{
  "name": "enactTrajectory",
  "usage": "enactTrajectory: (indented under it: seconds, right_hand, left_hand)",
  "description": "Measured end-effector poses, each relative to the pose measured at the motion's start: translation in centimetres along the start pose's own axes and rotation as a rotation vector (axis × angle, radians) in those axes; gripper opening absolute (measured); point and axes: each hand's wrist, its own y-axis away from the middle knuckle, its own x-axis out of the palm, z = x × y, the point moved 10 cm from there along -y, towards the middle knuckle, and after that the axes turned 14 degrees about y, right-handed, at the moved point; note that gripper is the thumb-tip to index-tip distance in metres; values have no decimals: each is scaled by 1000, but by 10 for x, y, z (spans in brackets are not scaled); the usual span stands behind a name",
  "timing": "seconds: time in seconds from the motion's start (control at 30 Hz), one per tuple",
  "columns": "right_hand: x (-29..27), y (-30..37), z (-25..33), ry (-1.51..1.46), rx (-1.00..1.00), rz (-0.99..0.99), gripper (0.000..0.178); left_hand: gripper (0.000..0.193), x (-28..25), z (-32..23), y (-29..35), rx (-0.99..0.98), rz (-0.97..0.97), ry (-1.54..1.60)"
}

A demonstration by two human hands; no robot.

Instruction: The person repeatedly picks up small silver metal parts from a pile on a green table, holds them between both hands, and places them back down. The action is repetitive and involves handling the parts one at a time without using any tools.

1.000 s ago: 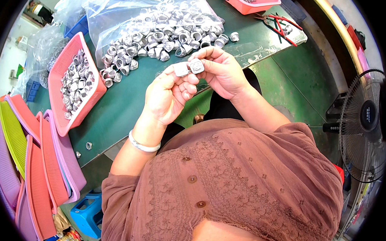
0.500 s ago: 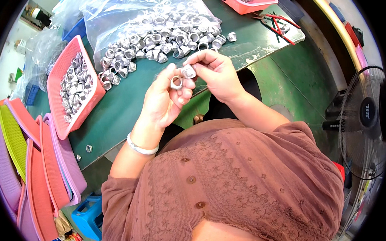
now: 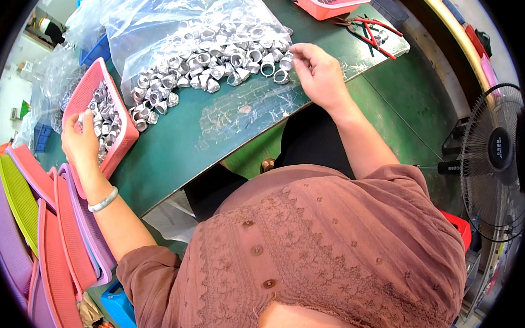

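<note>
My left hand (image 3: pixel 81 139) is over the near-left side of a pink plastic basket (image 3: pixel 132 134), its thumb and fingers apart, with nothing seen in its grip. Silvery metal rings (image 3: pixel 103 106) with broad tops lie heaped in that basket. A wide heap of similar rings (image 3: pixel 203 58) spreads out from a clear plastic bag (image 3: pixel 145 22) onto the green table. At the heap's right end is my right hand (image 3: pixel 321 73), with fingers bent and thumb apart from them, fingertips by the outermost rings. A loose ring (image 3: pixel 281 76) lies just left of its thumb.
Red-handled pliers (image 3: pixel 369 33) lie near the table's right corner (image 3: pixel 401 48). Beyond them stands another pink basket (image 3: pixel 332 9) with a few rings. Stacked purple, green and pink baskets (image 3: pixel 55 249) are at the left. A black fan (image 3: pixel 491 160) stands at the right.
My hands, which were together holding rings over the table's front, have parted. The left has moved left to the pink basket; the right has moved right to the heap's end.
</note>
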Motion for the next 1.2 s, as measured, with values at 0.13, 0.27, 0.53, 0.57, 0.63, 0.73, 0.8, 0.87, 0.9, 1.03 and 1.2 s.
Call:
enactTrajectory:
  seconds: [0.13,0.27,0.53,0.57,0.63,0.73,0.8,0.87,0.9,1.03,1.2]
  right_hand:
    - [14,5,12,150,-28,116,19]
    - [19,7,8,182,-27,106,24]
    - [18,18,24,327,-100,83,33]
    - [19,20,23,304,-89,99,33]
    - [17,22,20,248,-72,99,33]
    - [15,24,19,134,-62,78,34]
    - [14,22,22,48,-56,91,35]
    - [12,23,23,-3,-65,73,37]
    - [12,23,24,-35,-68,72,38]
    - [15,25,27,-146,-81,91,40]
    - [12,27,33,-223,-123,70,46]
  left_hand:
    - [24,13,-53,25,306,35,-87]
    - [16,70,-131,88,222,386,502]
    - [22,163,-242,158,380,799,618]
    - [22,179,-245,162,373,871,511]
    - [22,193,-249,167,341,949,396]
    - [19,195,-250,164,269,954,356]
    - [16,195,-245,161,234,935,311]
    - [16,196,-241,162,223,936,309]
    - [16,194,-240,162,226,933,312]
    - [15,188,-236,162,259,909,373]
    - [10,183,-220,164,160,890,559]
